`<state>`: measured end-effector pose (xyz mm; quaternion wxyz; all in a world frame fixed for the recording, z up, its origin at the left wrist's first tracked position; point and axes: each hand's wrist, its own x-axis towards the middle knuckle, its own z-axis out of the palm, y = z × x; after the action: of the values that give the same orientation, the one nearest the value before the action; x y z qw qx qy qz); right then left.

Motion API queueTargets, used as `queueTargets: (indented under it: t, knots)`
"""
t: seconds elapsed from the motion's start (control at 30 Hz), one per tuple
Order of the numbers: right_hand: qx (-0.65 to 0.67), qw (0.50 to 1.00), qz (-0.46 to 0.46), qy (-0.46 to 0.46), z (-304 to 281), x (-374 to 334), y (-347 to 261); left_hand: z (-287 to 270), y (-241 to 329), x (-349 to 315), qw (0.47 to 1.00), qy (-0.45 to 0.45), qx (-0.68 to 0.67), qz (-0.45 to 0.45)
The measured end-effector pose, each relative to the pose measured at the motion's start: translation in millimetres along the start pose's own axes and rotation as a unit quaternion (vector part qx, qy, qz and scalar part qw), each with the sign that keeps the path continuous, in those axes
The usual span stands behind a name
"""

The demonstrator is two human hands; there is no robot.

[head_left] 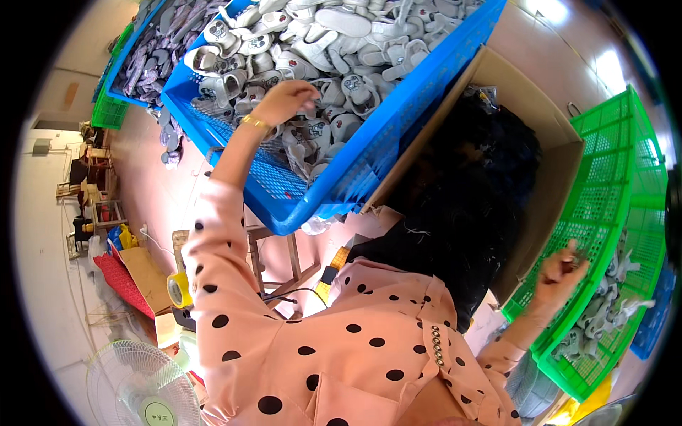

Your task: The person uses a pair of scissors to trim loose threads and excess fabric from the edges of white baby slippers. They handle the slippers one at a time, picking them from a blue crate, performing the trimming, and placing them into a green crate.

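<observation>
My left hand (285,104) reaches over a large blue plastic basket (284,216) heaped with pale grey slippers (305,67). Its fingers are loosely bent and slightly apart, with nothing visible in them; their tips are a little blurred. Several slippers carry a small printed figure on the upper. Off to the right, my right hand (561,275) is raised beside the rim of a green plastic basket (593,192). Its fingers are curled together; a small dark spot shows among them, too small to name. Grey slipper parts (597,312) lie in that green basket.
An open cardboard box (561,153) with dark material inside stands between the baskets. Another blue basket (138,42) of purplish-grey slippers is at the far left. A fan (142,383), yellow tape roll (179,290) and wooden stool (295,259) are close by.
</observation>
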<state>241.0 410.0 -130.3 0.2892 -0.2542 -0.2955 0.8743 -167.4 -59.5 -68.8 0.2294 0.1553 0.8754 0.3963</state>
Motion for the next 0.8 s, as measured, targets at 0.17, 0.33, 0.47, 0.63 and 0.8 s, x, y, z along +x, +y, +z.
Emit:
queueTargets:
  t: [0.17,0.33,0.47,0.63,0.8]
  knots:
    - [-0.189,0.976,0.044,0.100,52.1,-18.2,89.7,36.3,-97.7,100.9,0.939,-0.125,0.309,0.081]
    - [-0.363,0.923,0.059,0.111,56.2,-26.2,121.5,104.8,-135.5,147.2,0.874,-0.034,0.433,0.218]
    - [-0.339,0.930,0.088,0.115,58.3,-23.2,113.8,150.3,-133.9,174.0,0.900,-0.060,0.428,0.057]
    - [-0.309,0.939,0.110,0.104,47.4,-21.9,103.2,156.4,-133.2,167.6,0.921,-0.034,0.367,0.125]
    - [-0.287,0.950,0.104,0.063,50.8,-26.1,103.4,145.5,-170.5,169.5,0.909,-0.031,0.374,0.181]
